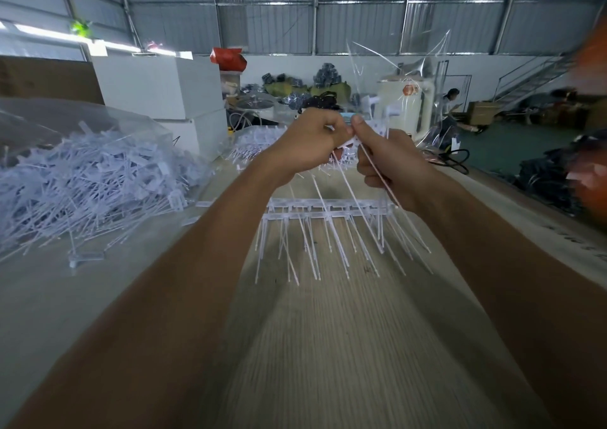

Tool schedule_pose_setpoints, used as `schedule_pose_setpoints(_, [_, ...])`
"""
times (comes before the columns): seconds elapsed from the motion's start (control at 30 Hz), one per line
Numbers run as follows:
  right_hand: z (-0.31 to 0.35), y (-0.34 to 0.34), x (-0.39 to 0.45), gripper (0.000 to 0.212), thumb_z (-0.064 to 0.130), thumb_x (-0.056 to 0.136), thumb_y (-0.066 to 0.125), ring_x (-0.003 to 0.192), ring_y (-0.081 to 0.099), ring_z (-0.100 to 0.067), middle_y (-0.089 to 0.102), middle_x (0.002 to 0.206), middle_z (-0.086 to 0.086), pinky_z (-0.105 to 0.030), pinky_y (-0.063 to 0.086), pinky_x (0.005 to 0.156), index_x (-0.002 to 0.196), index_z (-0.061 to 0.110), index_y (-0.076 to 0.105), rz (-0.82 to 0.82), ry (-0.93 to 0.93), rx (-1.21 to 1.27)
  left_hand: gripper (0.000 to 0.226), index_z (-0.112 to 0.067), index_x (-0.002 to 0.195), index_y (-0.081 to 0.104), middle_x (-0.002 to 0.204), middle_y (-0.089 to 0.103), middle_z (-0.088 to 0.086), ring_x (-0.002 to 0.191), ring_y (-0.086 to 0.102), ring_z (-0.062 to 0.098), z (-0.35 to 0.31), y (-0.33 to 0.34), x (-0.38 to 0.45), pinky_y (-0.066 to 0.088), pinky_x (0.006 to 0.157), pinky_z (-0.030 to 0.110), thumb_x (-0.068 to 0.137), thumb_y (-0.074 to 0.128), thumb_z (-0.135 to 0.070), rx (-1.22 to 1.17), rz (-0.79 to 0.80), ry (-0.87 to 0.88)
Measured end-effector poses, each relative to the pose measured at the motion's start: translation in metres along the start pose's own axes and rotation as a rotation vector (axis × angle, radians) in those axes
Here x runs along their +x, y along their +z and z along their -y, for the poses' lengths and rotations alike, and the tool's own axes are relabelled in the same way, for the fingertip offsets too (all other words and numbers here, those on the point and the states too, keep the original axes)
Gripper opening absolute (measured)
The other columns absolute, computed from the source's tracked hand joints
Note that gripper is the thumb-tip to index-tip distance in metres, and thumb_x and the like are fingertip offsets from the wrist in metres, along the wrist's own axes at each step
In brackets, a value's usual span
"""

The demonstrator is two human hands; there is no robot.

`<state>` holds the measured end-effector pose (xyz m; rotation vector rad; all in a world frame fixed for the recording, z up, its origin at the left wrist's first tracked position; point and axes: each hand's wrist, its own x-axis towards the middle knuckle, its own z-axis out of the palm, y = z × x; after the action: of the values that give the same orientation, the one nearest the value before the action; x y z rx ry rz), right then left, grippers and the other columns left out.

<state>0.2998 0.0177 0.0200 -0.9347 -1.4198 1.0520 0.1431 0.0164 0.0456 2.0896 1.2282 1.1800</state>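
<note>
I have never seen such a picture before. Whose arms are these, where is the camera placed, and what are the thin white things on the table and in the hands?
No machine here: a person works with bare hands, and the one camera sits on their head, looking forward and down. The left hand and right hand both pinch a bunch of white plastic ties, raised above the wooden table. On the table lies a row of ties joined on a strip; a big heap lies at the left.

Both hands pinch white plastic ties above table.
</note>
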Motion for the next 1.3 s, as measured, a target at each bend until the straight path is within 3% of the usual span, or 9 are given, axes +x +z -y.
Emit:
schedule_pose_setpoints(0.13, [-0.005,-0.001,-0.003,0.035,0.046,0.094,0.066,0.049,0.017,-0.008,0.023,0.058,0.005,-0.02,0.02,0.038,0.077,0.018,0.054,0.115,0.117,0.344,0.022,-0.012,0.09,0.056,0.075,0.068,0.009,0.062,0.058,0.012,0.005,0.0,0.003,0.046,0.056,0.024,0.092,0.073,-0.024,-0.186,-0.059,-0.023])
schedule_pose_setpoints(0.3, [-0.01,0.003,-0.001,0.051,0.053,0.091,0.063,0.045,0.015,-0.006,0.02,0.057,0.006,-0.019,0.016,0.037,0.12,0.011,0.057,0.187,0.139,0.422,0.021,-0.003,0.084,0.064,0.069,0.059,0.006,0.054,0.055,0.007,0.005,-0.001,0.004,0.049,0.054,0.021,0.086,0.079,-0.018,-0.203,-0.177,0.083])
schedule_pose_setpoints(0.47, [-0.008,-0.004,-0.001,0.046,0.062,0.088,0.062,0.045,0.018,-0.005,0.024,0.055,0.01,-0.018,0.016,0.037,0.08,0.017,0.062,0.202,0.208,0.333,0.017,0.001,0.095,0.067,0.073,0.067,0.004,0.057,0.061,0.006,0.004,-0.005,-0.002,0.047,0.056,0.016,0.088,0.076,-0.011,-0.115,-0.108,0.12])
schedule_pose_setpoints(0.6, [-0.009,-0.005,-0.001,0.028,0.05,0.091,0.067,0.046,0.02,-0.006,0.031,0.055,0.01,-0.019,0.016,0.039,0.088,0.023,0.059,0.208,0.128,0.219,0.024,-0.006,0.108,0.057,0.09,0.073,0.016,0.073,0.069,0.013,0.001,-0.005,-0.006,0.051,0.059,0.019,0.089,0.071,-0.004,-0.087,-0.03,0.118])
schedule_pose_setpoints(0.77, [-0.003,-0.006,-0.001,0.026,0.027,0.099,0.063,0.046,0.023,-0.007,0.034,0.053,0.007,-0.019,0.019,0.04,0.077,0.021,0.051,0.131,0.066,0.358,0.011,-0.006,0.1,0.062,0.074,0.067,0.007,0.051,0.05,0.0,0.003,-0.004,-0.003,0.041,0.055,0.021,0.101,0.058,-0.016,0.06,-0.106,0.084])
schedule_pose_setpoints(0.9, [0.0,-0.002,-0.005,0.028,0.034,0.1,0.06,0.049,0.024,-0.009,0.036,0.054,0.006,-0.022,0.017,0.045,0.078,0.02,0.052,0.132,0.016,0.247,0.047,0.005,0.08,0.063,0.06,0.062,0.002,0.053,0.056,0.01,0.011,-0.002,-0.004,0.048,0.063,0.024,0.104,0.052,-0.033,-0.035,-0.021,0.001])
schedule_pose_setpoints(1.03, [0.002,0.001,-0.008,0.037,0.045,0.099,0.059,0.049,0.024,-0.009,0.035,0.055,0.005,-0.022,0.014,0.045,0.074,0.018,0.051,0.168,0.048,0.136,0.041,0.002,0.078,0.062,0.054,0.055,-0.005,0.046,0.048,0.003,0.012,-0.008,0.001,0.04,0.054,0.018,0.102,0.057,-0.031,-0.078,-0.122,-0.028])
schedule_pose_setpoints(1.17, [0.006,0.0,-0.01,0.041,0.044,0.1,0.058,0.05,0.02,-0.01,0.027,0.057,0.005,-0.025,0.01,0.049,0.069,0.02,0.044,0.202,0.075,0.127,0.037,-0.008,0.072,0.055,0.063,0.048,0.009,0.042,0.045,0.004,0.008,-0.008,-0.001,0.034,0.044,0.013,0.102,0.056,-0.03,0.01,-0.143,0.012])
schedule_pose_setpoints(1.3, [0.008,0.003,-0.012,0.035,0.032,0.103,0.056,0.046,0.03,-0.007,0.037,0.054,0.004,-0.021,0.022,0.045,0.074,0.014,0.052,0.117,-0.146,-0.109,0.026,-0.007,0.091,0.064,0.064,0.044,0.007,0.045,0.047,0.007,0.005,-0.01,0.003,0.036,0.048,0.019,0.101,0.057,-0.029,-0.146,-0.12,-0.068])
